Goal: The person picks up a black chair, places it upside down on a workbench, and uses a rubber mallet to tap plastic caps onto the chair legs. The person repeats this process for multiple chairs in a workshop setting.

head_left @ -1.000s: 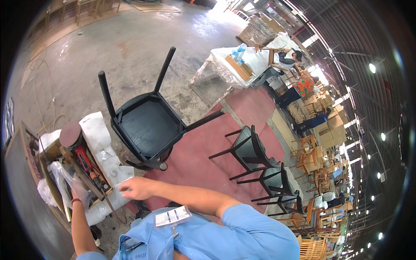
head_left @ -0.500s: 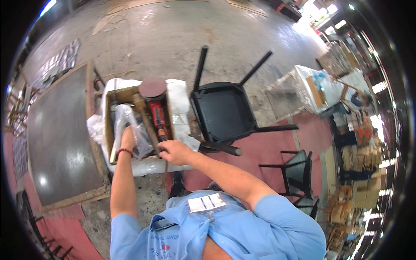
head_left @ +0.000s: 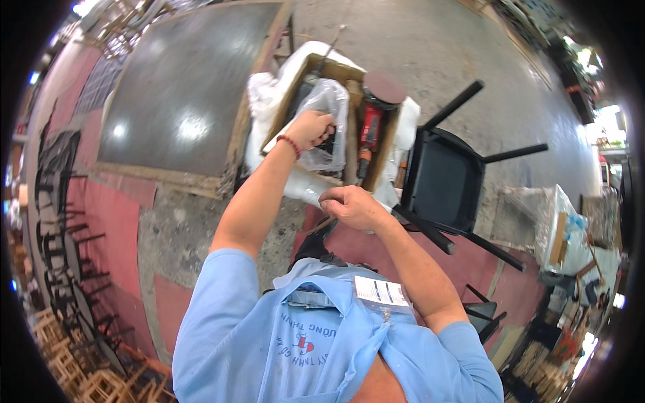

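Note:
My left hand, with a dark red bead bracelet at its wrist, is over the left side of an open cardboard box. Its fingers are curled beside a clear plastic bag; what they grip, if anything, is hidden. At the box's near edge, my right hand has its fingers bent together, and a thin brown strip shows just below them. I cannot tell whether it holds that strip. Inside the box lie a red sander with a round brown disc and a wooden bar.
White foam wrap surrounds the box. A dark-topped table stands to the left. An overturned black chair is close on the right, its legs sticking out. Farther right is a plastic-wrapped stack. Several black chairs line the far left.
The view has swung left, so the box and chair appear farther right. My left hand has come up out of the box's bag area; my right hand stays by the near edge.

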Available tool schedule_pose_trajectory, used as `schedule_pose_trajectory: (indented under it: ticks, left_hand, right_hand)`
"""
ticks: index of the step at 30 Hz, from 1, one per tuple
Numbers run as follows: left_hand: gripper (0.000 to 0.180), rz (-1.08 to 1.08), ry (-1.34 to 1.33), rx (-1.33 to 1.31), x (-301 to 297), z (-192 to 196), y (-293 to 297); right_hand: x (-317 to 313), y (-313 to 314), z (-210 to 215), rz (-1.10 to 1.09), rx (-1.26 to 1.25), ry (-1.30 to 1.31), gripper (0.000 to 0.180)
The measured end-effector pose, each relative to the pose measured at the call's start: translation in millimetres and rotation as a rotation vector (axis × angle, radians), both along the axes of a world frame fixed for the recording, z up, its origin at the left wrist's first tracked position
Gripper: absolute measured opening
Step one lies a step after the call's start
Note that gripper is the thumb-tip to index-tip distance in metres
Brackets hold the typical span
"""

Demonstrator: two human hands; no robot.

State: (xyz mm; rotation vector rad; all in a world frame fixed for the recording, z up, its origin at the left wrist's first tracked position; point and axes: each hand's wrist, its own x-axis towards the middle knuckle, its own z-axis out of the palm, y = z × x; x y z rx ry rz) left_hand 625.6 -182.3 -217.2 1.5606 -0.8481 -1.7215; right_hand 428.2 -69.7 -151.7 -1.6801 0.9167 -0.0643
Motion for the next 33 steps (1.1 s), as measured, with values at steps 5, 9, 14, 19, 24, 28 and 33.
schedule_pose_trajectory:
  ticks: [5,9,14,19,24,28,33]
  left_hand:
    - [0.020,-0.034,0.126,0.168,2.1,16.0,-0.4]
    - [0.010,0.046,0.289,0.104,6.4,11.2,6.3]
    - [0.024,0.138,-0.103,-0.143,-18.6,-2.9,6.6]
    - [0.019,0.282,-0.544,-0.256,-57.1,1.2,14.2]
    - [0.020,0.179,-0.639,-0.352,-52.1,13.1,27.2]
    - [0.018,0.352,0.043,-0.282,-35.0,14.5,31.6]
    - [0.023,0.638,0.964,-0.026,-19.2,24.5,55.5]
  right_hand:
    - [54.5,13.9,-26.8,0.133,0.246,0.001,0.026]
    - [66.0,30.3,-82.2,0.120,0.330,-0.066,0.025]
    - [88.9,37.3,-140.2,0.093,0.040,-0.559,0.029]
    - [115.8,23.1,-125.1,0.086,-0.221,0.043,0.029]
    - [164.4,29.7,-130.5,0.341,-0.641,-0.079,0.024]
    - [198.8,27.5,-165.9,0.497,-0.905,-0.024,0.022]
    - [227.5,23.5,-197.3,0.673,-1.063,0.021,0.018]
